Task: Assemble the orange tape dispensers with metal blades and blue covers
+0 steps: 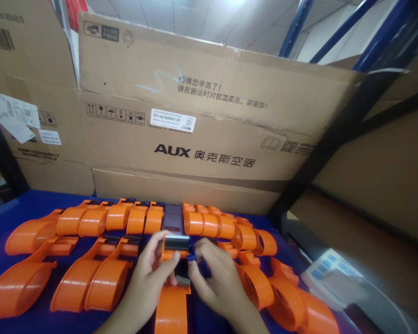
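And there at six o'clock your left hand (149, 266) pinches the orange dispenser (171, 308), likely light, stiff, slick, best gripped below its toothed strip (176, 237), while your right hand (216, 269) pinches the blue knob (192, 256) at three.

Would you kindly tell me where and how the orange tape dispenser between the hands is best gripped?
Probably by the curved section of the orange tape dispenser, from the near side: it extends toward the camera, away from the toothed strip at the far end, which looks sharp. The left hand holds it near that strip; the right hand pinches its blue knob.
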Demonstrator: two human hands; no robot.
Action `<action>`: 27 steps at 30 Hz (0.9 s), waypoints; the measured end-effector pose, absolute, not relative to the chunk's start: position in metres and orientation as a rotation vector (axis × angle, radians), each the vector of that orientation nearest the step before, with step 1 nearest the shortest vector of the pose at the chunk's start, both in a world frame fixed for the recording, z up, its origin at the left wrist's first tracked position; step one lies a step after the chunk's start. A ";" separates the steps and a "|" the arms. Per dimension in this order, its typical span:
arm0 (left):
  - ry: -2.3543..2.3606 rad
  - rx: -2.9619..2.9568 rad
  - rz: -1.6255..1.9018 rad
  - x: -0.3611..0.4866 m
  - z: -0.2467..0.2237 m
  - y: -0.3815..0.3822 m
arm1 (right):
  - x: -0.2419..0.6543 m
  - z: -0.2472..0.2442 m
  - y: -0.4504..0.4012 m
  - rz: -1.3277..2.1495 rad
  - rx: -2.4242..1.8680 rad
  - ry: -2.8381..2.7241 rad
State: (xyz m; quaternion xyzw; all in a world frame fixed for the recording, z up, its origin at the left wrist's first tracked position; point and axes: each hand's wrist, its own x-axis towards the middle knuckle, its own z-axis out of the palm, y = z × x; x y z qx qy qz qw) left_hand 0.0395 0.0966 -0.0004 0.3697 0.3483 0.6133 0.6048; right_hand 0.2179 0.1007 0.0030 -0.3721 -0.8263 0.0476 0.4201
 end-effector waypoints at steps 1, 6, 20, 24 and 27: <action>0.803 0.854 1.420 0.039 0.001 0.097 | 0.218 0.003 0.101 0.116 -0.934 -2.075; 0.818 0.890 1.413 0.042 -0.008 0.093 | 0.216 0.004 0.103 0.123 -0.929 -2.108; 0.608 0.852 1.024 0.035 -0.019 0.095 | 0.218 0.014 0.096 0.986 -0.908 -1.577; 0.509 0.744 0.935 0.036 -0.011 0.084 | 0.218 0.018 0.094 1.303 -0.775 -1.553; 0.477 0.758 0.937 0.038 -0.003 0.076 | 0.219 0.016 0.095 1.304 -0.773 -1.485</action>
